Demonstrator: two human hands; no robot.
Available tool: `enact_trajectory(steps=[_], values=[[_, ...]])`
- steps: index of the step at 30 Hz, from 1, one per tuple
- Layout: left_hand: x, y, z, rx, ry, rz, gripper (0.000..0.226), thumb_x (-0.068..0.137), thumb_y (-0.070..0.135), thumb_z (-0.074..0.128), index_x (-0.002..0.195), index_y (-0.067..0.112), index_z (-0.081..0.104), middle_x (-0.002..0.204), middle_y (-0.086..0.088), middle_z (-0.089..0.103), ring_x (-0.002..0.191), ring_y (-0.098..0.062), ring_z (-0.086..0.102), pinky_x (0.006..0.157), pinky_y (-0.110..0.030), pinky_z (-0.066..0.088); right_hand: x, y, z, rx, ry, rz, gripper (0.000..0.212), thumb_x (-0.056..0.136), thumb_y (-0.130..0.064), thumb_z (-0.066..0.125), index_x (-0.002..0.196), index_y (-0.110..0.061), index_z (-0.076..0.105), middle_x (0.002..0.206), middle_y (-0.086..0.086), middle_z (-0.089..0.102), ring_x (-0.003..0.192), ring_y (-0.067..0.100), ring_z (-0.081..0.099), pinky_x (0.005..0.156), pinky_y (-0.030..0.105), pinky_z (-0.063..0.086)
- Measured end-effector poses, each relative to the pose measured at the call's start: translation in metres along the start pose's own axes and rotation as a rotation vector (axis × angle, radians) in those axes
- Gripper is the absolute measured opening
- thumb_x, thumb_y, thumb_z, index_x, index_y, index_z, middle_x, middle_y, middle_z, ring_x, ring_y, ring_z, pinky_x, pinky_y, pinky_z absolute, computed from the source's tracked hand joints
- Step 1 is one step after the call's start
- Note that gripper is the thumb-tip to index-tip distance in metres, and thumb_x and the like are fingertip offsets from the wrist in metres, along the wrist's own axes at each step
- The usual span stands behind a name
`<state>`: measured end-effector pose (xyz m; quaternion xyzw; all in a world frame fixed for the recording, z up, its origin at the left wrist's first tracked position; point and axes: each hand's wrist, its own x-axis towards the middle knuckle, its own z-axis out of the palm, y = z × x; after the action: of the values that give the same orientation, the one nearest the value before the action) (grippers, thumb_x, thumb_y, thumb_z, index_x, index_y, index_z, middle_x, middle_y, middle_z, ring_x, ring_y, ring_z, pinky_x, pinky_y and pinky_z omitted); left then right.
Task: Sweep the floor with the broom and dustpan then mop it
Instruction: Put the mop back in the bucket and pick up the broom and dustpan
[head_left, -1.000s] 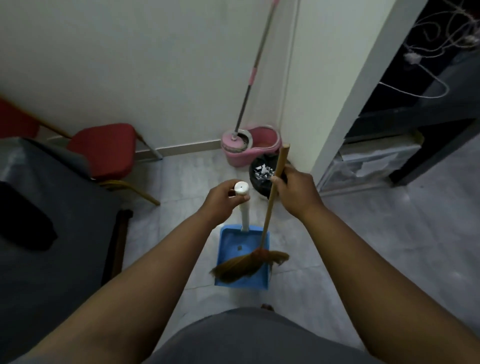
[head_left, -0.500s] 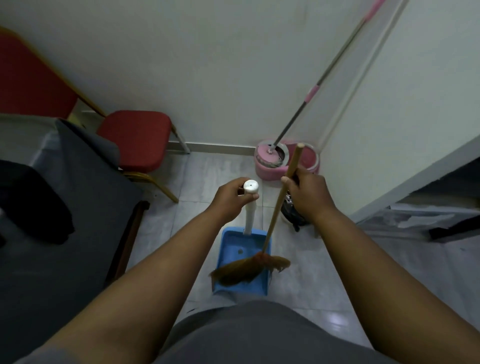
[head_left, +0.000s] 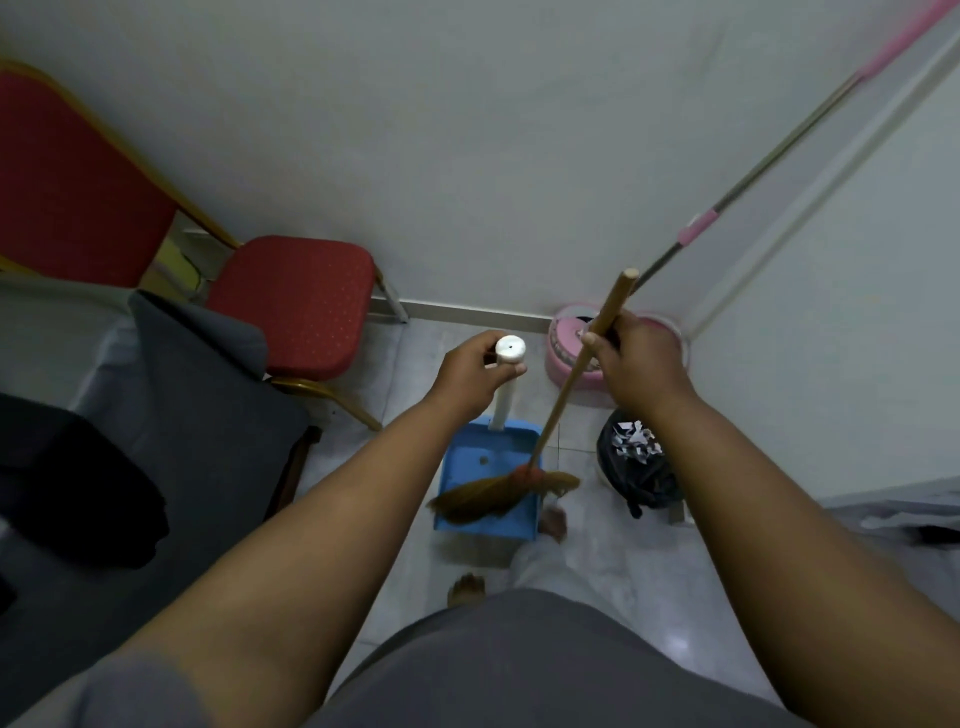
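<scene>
1. Dustpan (head_left: 467, 467): blue, with an upright white handle, low over the tiled floor (head_left: 613, 540) just in front of the person's bare feet. It looks lifted a little off the tiles, but the angle makes that hard to tell.
2. Left hand (head_left: 475, 371): grips the top of the dustpan handle, fingers (head_left: 511, 370) curled round it just under the white cap.
3. Right hand (head_left: 636, 364): fingers wrapped tight round the wooden stick of the broom (head_left: 559, 410) near its upper end, with a short length of stick above the fist.
4. Broom: stick slants down and left, and its brown bristles lie across the front of the dustpan, partly past its left and right edges.
5. Mop (head_left: 696, 228): pole with pink sleeve leans into the wall corner, its head sitting in the pink bucket (head_left: 566, 358) behind the right hand.
6. Bin (head_left: 636, 478): lined with a black bag, paper scraps inside, on the floor just right of the dustpan.
7. Red chair (head_left: 296, 306): against the wall at left, beside a grey cover (head_left: 208, 415).
</scene>
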<state>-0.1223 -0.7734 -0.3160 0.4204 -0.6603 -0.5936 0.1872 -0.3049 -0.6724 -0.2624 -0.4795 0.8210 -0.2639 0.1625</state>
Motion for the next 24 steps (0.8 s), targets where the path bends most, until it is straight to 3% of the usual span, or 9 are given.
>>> enact_trajectory(steps=[3,10,18,24], values=[[0.044,0.005,-0.010,-0.001,0.034,-0.023,0.034,0.086,0.012,0.074,0.119,0.016,0.064,0.114,-0.001,0.066,0.108,-0.014,0.060,0.086,-0.019,0.045,0.041,0.001,0.004,-0.016,0.019,0.008,0.012,0.096,-0.036,0.056,0.103,-0.028,0.062,0.070,-0.022,0.050,0.063,-0.011,0.042,0.054,0.011,0.027],[0.162,0.016,-0.018,0.030,0.063,-0.082,0.034,0.084,0.012,0.076,0.115,0.021,0.064,0.112,0.001,0.066,0.108,-0.014,0.061,0.090,-0.025,0.048,0.155,0.021,0.007,0.074,-0.078,0.047,0.021,0.097,-0.033,0.055,0.111,-0.019,0.064,0.096,0.000,0.068,0.085,0.017,0.063,0.071,0.026,0.044],[0.286,0.030,-0.014,0.099,0.086,-0.151,0.039,0.082,0.008,0.077,0.119,0.010,0.065,0.111,-0.002,0.066,0.101,-0.013,0.059,0.090,-0.023,0.048,0.270,0.058,0.012,0.111,-0.147,0.138,0.021,0.096,-0.035,0.057,0.109,-0.021,0.065,0.095,0.002,0.069,0.085,0.019,0.064,0.065,0.026,0.041],[0.362,0.022,-0.015,0.175,0.058,-0.164,0.040,0.082,0.003,0.076,0.121,0.005,0.065,0.117,-0.011,0.066,0.101,-0.016,0.058,0.098,-0.030,0.048,0.329,0.077,0.029,0.121,-0.120,0.215,0.019,0.096,-0.031,0.057,0.108,-0.018,0.065,0.098,0.007,0.071,0.089,0.025,0.066,0.072,0.027,0.043]])
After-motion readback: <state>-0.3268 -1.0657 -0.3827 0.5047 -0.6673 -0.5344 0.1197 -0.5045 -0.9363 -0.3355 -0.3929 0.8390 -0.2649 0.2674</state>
